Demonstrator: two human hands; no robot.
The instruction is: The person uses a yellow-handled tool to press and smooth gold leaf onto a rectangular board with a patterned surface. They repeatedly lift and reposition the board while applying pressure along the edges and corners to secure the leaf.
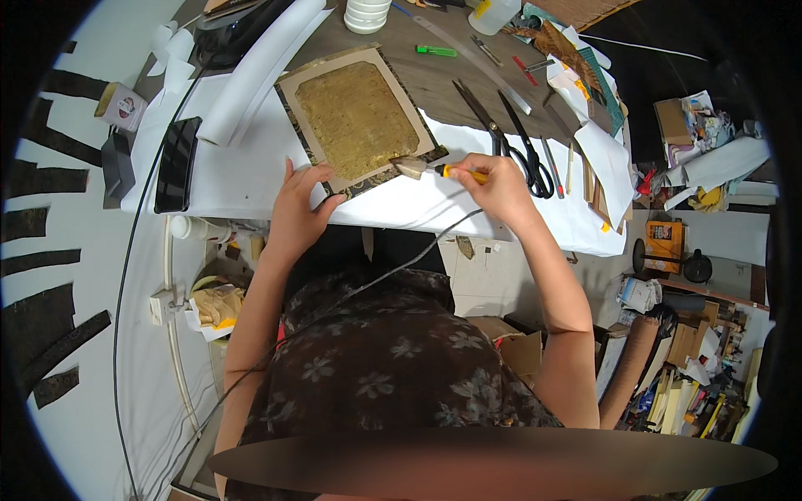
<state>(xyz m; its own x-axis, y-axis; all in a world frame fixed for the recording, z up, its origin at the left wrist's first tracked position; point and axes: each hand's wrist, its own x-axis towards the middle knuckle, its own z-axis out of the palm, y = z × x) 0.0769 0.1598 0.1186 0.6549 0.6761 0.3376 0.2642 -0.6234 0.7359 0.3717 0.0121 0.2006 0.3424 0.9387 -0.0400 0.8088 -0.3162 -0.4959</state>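
Note:
A tilted rectangular board [359, 117] lies on the table in front of me. Dark patterned edging surrounds a pale border, and its middle is a rough, brownish-gold surface. My left hand [302, 204] rests with fingers apart at the board's near left corner, touching its edge. At the near right corner, my right hand [493, 188] grips a flat brush [411, 167] by its yellow handle. The pale bristle end meets the board's edge. Large black scissors [520, 154] lie just beyond my right hand.
White paper [242, 188] covers the table's near part. A paper roll [255, 75] and dark phone [177, 167] lie left. Farther back are a metal ruler [484, 67], green cutter [436, 51] and white bottle [366, 15]. A cable [418, 255] crosses in front of me.

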